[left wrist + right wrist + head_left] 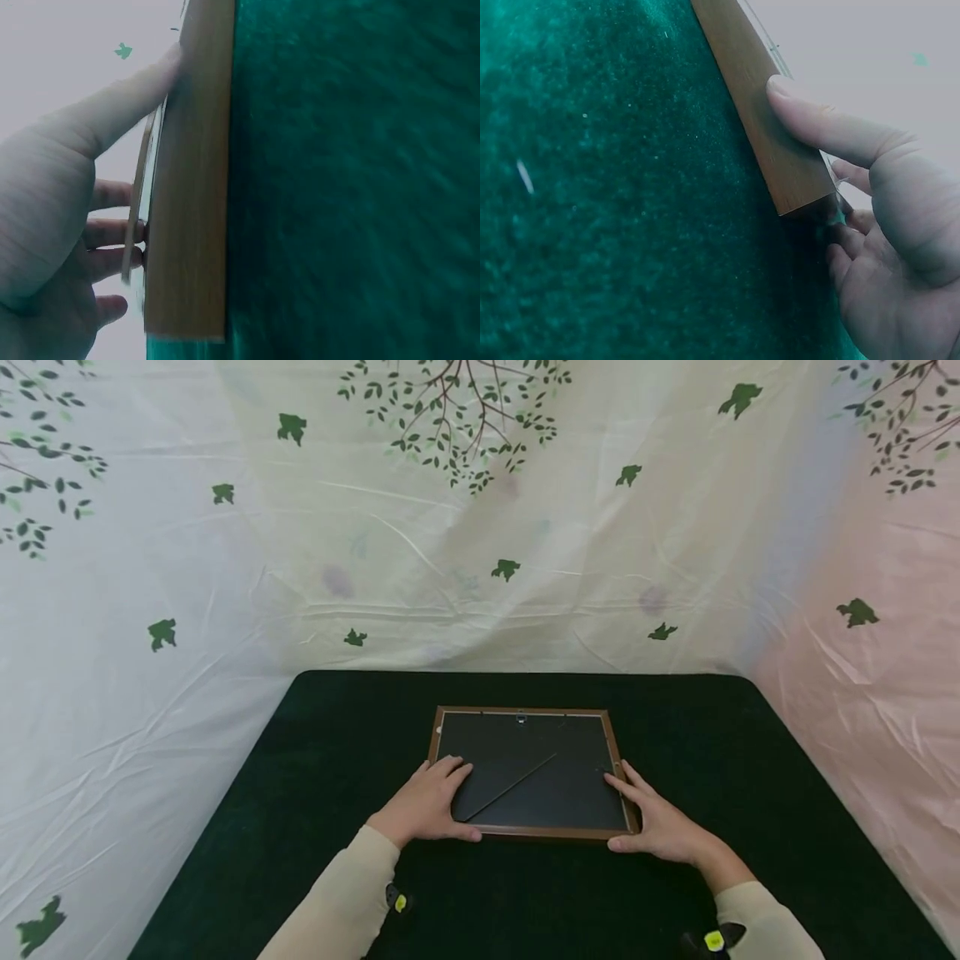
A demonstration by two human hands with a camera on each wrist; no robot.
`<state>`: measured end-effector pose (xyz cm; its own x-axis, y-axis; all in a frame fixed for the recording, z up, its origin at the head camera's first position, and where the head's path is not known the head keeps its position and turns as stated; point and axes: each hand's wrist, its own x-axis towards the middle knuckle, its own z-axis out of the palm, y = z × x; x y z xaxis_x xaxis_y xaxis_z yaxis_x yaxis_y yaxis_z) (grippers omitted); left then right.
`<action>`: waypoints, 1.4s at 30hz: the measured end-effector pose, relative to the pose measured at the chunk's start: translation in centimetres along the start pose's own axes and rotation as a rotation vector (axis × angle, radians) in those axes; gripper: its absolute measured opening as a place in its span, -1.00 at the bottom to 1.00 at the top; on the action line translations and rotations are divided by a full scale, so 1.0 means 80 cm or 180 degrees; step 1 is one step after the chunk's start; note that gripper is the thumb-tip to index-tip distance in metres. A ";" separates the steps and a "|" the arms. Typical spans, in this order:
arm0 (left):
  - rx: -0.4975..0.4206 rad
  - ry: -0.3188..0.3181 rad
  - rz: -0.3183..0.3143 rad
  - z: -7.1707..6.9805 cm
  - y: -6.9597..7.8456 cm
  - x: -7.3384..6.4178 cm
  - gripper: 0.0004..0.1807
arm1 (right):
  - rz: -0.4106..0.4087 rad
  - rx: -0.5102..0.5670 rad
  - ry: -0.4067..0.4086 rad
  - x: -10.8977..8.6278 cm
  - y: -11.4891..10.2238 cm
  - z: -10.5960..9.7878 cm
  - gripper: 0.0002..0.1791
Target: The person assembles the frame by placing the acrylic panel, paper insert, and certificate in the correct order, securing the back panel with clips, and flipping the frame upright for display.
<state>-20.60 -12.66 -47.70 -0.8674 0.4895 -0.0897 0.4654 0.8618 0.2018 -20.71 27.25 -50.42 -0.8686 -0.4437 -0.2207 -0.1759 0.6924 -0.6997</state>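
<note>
A picture frame (558, 832) with a brown wooden rim lies back side up, its dark backing board (495, 747) showing. A metal hanger (521, 719) sits at the middle of its far edge, and a thin strip (510, 788) runs diagonally over the board. My left hand (425, 802) holds the near left corner, thumb along the near rim and fingers over the left side. At the near right corner my right hand (660, 822) grips the frame, thumb against the near rim, index finger over the right rim. Both wrist views show the thumbs pressed to the wooden side.
Dark green cloth covers the table (540, 902) under the frame. Behind and at both sides hangs a pale curtain (420, 577) printed with leaves and green birds, meeting the table's far edge. Both sleeves carry a dark wrist device with a yellow-green tag (714, 941).
</note>
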 end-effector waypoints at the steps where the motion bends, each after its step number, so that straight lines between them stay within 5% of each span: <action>1: -0.0007 -0.0008 -0.0012 -0.001 0.002 0.003 0.19 | -0.0013 -0.0006 0.0001 0.001 0.000 0.000 0.13; 8: -0.0154 0.0022 -0.0131 -0.005 0.008 0.011 0.16 | -0.0065 -0.0074 0.0109 0.003 -0.007 0.001 0.09; 16: -0.0266 0.0040 -0.0173 -0.003 0.007 0.012 0.17 | -0.0408 -0.0623 0.0637 0.015 -0.032 0.018 0.02; 24: -0.0318 0.0031 -0.0191 0.000 0.006 0.013 0.17 | -0.0449 -0.0860 0.0669 0.030 -0.049 0.036 0.01; 42: -0.0288 0.0036 -0.0225 0.005 0.004 0.011 0.03 | -0.0221 -0.0687 0.0669 0.032 -0.041 0.032 -0.14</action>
<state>-21.14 -11.89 -48.10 -0.8997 0.4258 -0.0958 0.3855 0.8783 0.2827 -21.21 22.38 -50.41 -0.9238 -0.3825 -0.0163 -0.3131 0.7793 -0.5429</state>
